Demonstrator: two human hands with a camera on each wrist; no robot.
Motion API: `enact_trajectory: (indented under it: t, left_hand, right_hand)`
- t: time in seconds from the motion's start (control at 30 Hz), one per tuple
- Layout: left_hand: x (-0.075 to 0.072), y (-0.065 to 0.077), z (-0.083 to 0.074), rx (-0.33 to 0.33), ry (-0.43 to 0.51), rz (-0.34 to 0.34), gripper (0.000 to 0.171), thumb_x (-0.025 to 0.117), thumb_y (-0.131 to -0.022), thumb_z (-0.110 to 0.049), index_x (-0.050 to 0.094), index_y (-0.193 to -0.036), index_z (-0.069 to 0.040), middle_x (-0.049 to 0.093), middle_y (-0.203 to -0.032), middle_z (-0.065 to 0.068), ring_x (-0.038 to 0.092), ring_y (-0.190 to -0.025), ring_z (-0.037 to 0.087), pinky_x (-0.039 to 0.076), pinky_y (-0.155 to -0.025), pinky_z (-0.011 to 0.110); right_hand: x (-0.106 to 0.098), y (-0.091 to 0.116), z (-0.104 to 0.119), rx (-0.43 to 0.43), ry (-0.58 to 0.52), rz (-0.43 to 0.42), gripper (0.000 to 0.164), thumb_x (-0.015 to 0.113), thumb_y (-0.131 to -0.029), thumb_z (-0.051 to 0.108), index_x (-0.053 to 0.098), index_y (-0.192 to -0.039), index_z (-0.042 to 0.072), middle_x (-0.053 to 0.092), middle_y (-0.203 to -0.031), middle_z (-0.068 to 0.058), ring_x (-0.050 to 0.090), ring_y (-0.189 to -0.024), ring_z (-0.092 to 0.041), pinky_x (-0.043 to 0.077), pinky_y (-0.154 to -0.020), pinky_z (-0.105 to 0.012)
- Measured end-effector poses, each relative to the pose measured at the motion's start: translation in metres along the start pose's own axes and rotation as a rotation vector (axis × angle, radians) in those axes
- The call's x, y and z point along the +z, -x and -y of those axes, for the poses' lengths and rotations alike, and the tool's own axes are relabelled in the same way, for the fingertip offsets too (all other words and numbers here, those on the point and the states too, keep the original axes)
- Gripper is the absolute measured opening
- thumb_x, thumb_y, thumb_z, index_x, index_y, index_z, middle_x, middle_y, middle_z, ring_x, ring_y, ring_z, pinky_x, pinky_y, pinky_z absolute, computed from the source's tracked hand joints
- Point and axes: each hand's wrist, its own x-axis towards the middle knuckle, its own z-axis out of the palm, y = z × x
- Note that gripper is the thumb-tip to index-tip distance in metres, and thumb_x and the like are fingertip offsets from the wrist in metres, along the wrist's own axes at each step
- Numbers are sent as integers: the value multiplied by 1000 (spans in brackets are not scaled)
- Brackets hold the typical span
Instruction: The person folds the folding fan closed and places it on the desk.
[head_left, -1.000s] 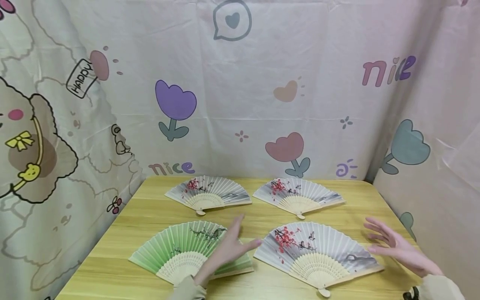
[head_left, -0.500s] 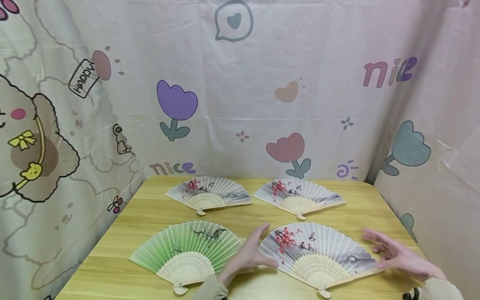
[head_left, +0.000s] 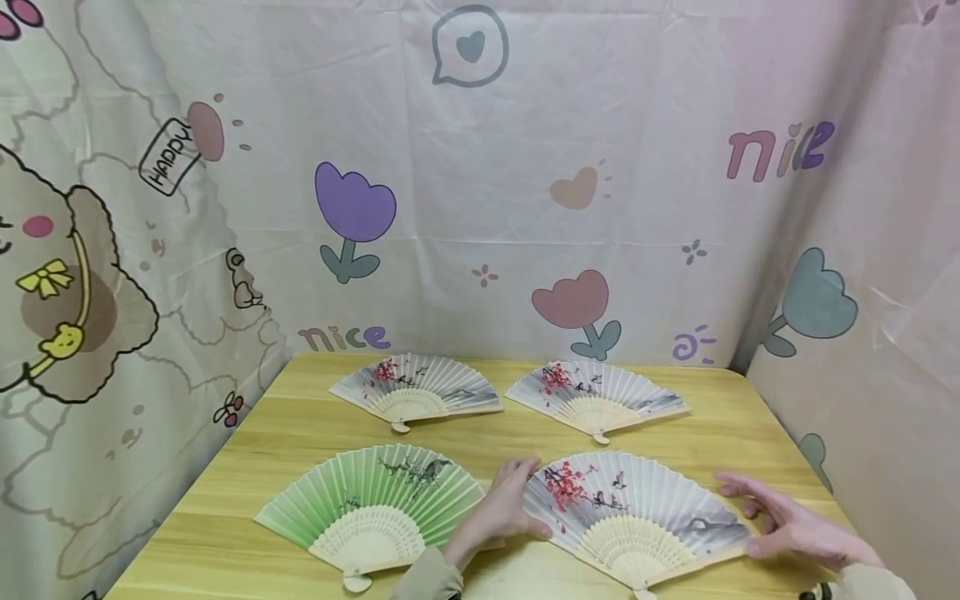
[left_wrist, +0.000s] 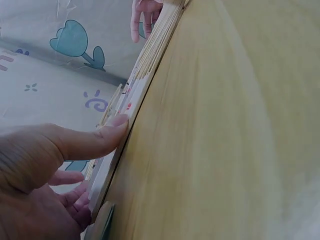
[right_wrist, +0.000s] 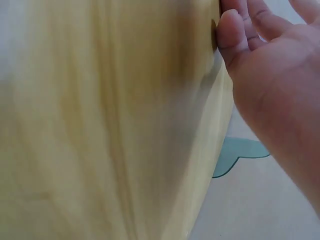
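Note:
A white-grey folding fan (head_left: 637,508) with red blossoms and pale ribs lies spread at the front right of the table. My left hand (head_left: 506,504) holds its left end; in the left wrist view the left hand's thumb (left_wrist: 95,142) presses the end rib, with the other fingers behind the fan. At the opposite end my right hand (head_left: 787,525) has its thumb on the rib tip and its bent fingers along the outer edge. The right wrist view shows the right hand (right_wrist: 270,60) but hides most of the contact. A green folding fan (head_left: 375,504) lies left of these hands.
Two more spread folding fans, a left one (head_left: 416,387) and a right one (head_left: 596,396), lie along the back of the wooden table (head_left: 247,467). A printed cloth curtain (head_left: 480,183) hangs behind and at both sides.
My left hand has moved right, away from over the green fan, to the white-grey fan's left end. My right hand has come down to its right end, which has shifted slightly inward.

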Motion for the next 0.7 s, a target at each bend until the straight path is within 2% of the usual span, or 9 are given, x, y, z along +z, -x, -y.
enact_trajectory:
  t: [0.17, 0.27, 0.37, 0.47, 0.57, 0.7]
  left_hand:
    - [1, 3, -3, -29, -16, -11, 99, 94, -61, -17, 45, -146, -2, 44, -148, 27, 42, -138, 47, 44, -114, 67]
    - [1, 4, -5, -36, 3, -14, 98, 93, -62, -15, 44, -146, -2, 43, -149, 29, 40, -139, 49, 43, -113, 71]
    - [0, 5, -7, -50, 31, -17, 98, 92, -63, -13, 43, -147, -1, 39, -151, 32, 36, -141, 53, 38, -114, 74]
    - [0, 6, -8, -63, 45, -12, 100, 92, -63, -13, 42, -148, -1, 37, -153, 33, 31, -144, 54, 31, -118, 75]
    - [-1, 6, -8, -56, 42, -11, 100, 93, -62, -14, 42, -148, -1, 41, -154, 29, 31, -145, 53, 29, -120, 73]
    - [0, 4, -7, -48, 37, -22, 100, 94, -59, -14, 45, -145, -3, 50, -147, 23, 43, -138, 47, 40, -116, 69]
  right_hand:
    - [2, -3, 1, -26, -6, 29, 82, 65, -84, -8, 26, -156, 3, 49, -134, 20, 43, -102, -10, 41, -67, -21]
    - [2, -4, 1, -56, -11, 57, 82, 64, -86, -11, 29, -157, 10, 50, -133, 17, 43, -104, -9, 39, -73, -15]
    - [3, -6, 1, -89, 9, 60, 82, 63, -86, -13, 32, -156, 16, 52, -128, 12, 45, -102, -11, 42, -75, -15]
    - [4, -8, 1, -105, 39, 50, 79, 62, -86, -14, 36, -154, 17, 54, -122, 9, 46, -99, -14, 43, -71, -20]
    - [6, -10, 2, -113, 63, 32, 74, 64, -86, -13, 40, -151, 12, 54, -115, 4, 45, -93, -18, 40, -63, -28]
    - [6, -11, 4, -103, 75, 5, 69, 67, -84, -10, 44, -147, 7, 54, -109, 3, 43, -86, -22, 35, -57, -35]
